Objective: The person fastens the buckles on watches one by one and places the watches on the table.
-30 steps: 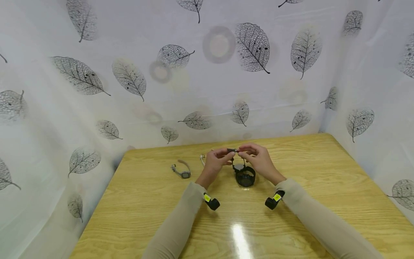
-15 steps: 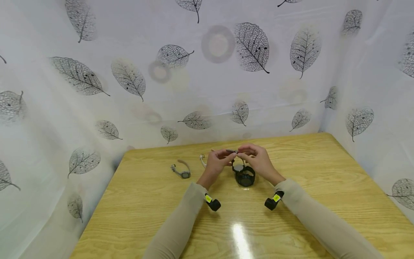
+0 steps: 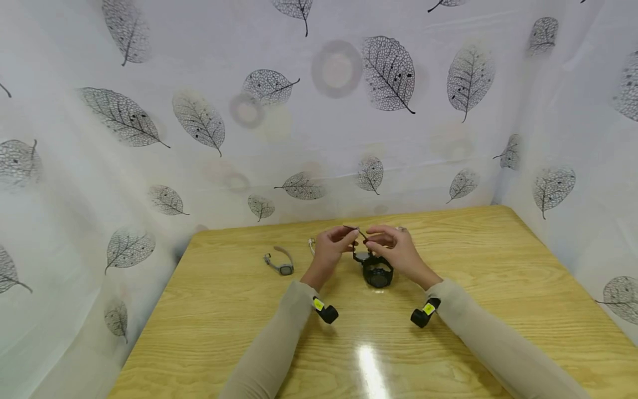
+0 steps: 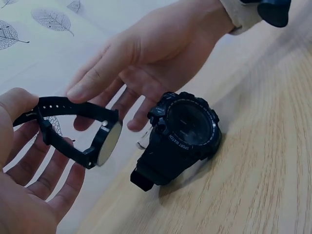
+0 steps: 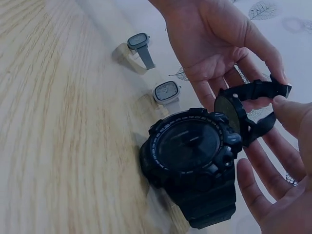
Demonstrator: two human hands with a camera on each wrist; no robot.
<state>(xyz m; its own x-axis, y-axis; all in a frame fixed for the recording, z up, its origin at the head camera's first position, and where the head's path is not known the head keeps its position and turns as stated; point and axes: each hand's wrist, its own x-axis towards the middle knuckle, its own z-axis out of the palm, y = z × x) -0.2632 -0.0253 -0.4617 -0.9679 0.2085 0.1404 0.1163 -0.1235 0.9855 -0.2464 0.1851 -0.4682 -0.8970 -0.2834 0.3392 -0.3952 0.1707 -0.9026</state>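
Note:
A black wristwatch with a thin strap is held up between both hands, its strap bent into a loop and its case hanging below. My left hand pinches the strap ends between thumb and forefinger, the other fingers spread beneath. From the other side, my right hand pinches the strap, its thumb on the band with the holes in the left wrist view. Part of the buckle end is hidden by the left thumb. Right beside the held watch, a chunky black sports watch stands on the table with its strap closed.
A grey watch with its strap undone lies to the left on the wooden table. Partly behind the left hand is a white watch. A leaf-patterned curtain rises behind the table.
The held watch has shifted slightly left and tilted. My right hand's fingertips have dropped a little and drawn apart from the left ones, so more strap shows between them.

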